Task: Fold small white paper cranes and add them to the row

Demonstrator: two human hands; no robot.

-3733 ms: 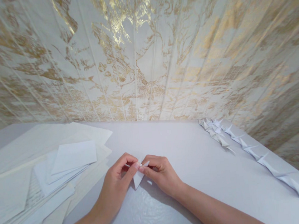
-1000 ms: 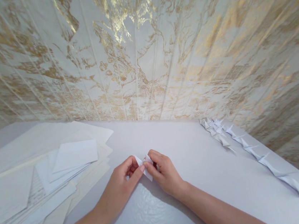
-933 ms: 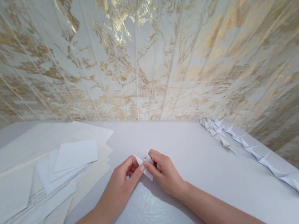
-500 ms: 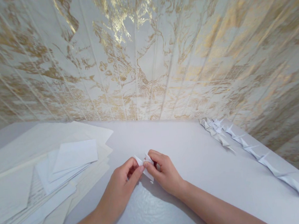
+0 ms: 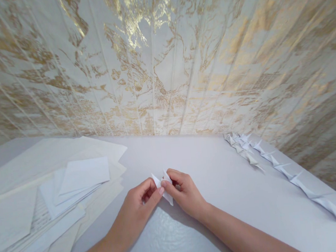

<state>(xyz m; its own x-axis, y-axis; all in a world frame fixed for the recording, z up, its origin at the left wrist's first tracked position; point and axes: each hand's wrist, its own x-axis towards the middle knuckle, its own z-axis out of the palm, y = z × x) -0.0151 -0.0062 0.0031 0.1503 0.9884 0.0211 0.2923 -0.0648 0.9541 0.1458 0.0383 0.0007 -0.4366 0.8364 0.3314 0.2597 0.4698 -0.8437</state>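
Observation:
Between my two hands, near the middle of the white table [image 5: 171,154], is a small folded white paper piece [image 5: 167,198] with pointed tips, like an origami crane. My left hand [image 5: 143,199] pinches its left side between thumb and fingers. From the other side my right hand [image 5: 183,189] grips it, the thumb pressed near its centre. Two points stick up between the hands and one points down toward me. The fingers hide part of the folds.
Loose paper sheets [image 5: 98,150] spread over the table's left side, with smaller white paper pieces [image 5: 85,174] on top. Rows of folded paper cranes [image 5: 299,186] line the right edge. A wall with gold-patterned covering [image 5: 157,82] rises behind the table.
The folded paper has shifted slightly in my fingers, with its lower point showing more plainly. Both hands stay almost in place and keep their hold.

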